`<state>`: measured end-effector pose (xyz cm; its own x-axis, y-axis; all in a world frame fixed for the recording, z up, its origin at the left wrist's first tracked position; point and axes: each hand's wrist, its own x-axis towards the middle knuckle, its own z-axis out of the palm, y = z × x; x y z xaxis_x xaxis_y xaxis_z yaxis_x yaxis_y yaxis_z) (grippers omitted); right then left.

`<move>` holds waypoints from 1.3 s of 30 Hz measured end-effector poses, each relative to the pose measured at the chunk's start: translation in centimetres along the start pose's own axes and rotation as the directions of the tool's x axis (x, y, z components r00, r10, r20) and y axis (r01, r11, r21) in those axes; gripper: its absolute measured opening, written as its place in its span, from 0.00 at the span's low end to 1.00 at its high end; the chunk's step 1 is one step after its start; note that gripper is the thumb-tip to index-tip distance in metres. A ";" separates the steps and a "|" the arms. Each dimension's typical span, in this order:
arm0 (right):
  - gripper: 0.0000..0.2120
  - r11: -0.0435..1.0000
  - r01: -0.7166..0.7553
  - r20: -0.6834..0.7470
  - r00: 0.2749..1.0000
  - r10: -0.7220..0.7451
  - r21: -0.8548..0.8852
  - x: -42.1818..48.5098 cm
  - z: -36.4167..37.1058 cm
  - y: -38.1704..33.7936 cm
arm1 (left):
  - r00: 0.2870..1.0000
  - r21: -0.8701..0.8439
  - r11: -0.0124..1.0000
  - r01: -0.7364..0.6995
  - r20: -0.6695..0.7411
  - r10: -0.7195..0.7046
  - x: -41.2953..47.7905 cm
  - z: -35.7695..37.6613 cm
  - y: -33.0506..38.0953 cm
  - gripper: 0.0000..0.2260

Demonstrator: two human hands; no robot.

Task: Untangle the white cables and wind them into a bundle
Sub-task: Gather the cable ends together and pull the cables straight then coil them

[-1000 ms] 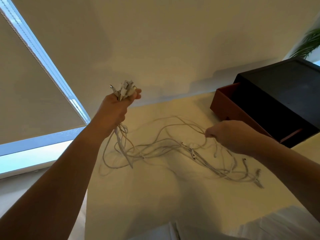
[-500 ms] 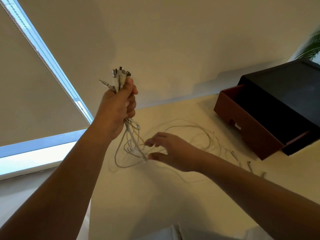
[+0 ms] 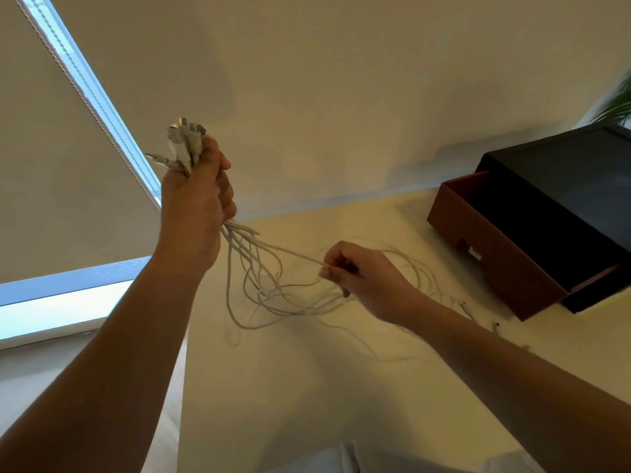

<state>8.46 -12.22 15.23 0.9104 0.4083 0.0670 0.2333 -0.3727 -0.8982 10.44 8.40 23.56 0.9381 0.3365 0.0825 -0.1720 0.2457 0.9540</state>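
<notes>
My left hand [image 3: 195, 206] is raised above the pale table [image 3: 307, 404] and grips the plug ends of several white cables [image 3: 259, 302]; the connectors [image 3: 182, 145] stick up out of my fist. The cables hang down from it in tangled loops that spread over the table. My right hand [image 3: 362, 278] is lower and to the right, pinching one cable that runs taut from my left fist. More loose strands trail past my right wrist, with small plug ends [image 3: 496, 327] lying near the box.
A dark box with an open reddish-brown drawer [image 3: 495, 247] stands at the back right of the table. A wall runs behind the table. A window with a roller blind [image 3: 51, 165] is to the left. White paper [image 3: 348, 459] lies at the near edge.
My left hand has lifted the plug ends a little higher. My right hand moved from the loops under my left fist out to the right and now pinches one cable, pulled taut.
</notes>
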 end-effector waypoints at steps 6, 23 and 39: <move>0.10 0.988 -0.094 0.084 0.991 0.105 -0.121 -0.8 -4.3 1.6 | 0.995 0.008 0.999 -0.053 -0.090 0.053 1.3 -1.2 1.9 0.17; 0.14 0.990 0.039 -0.108 0.994 -0.025 0.133 1.2 -4.8 -3.5 | 0.822 0.576 0.814 0.077 0.425 -0.378 -2.8 3.4 -1.9 0.10; 0.16 0.997 -0.004 -0.081 0.997 -0.002 -0.082 1.9 -5.2 0.3 | 0.893 0.420 0.895 0.153 0.329 -0.307 -1.7 2.3 -0.8 0.12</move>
<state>12.02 -15.90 17.33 0.9345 0.3403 0.1043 0.2566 -0.4412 -0.8599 9.69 5.54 23.37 0.9895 -0.0738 -0.1246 0.1161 -0.1100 0.9871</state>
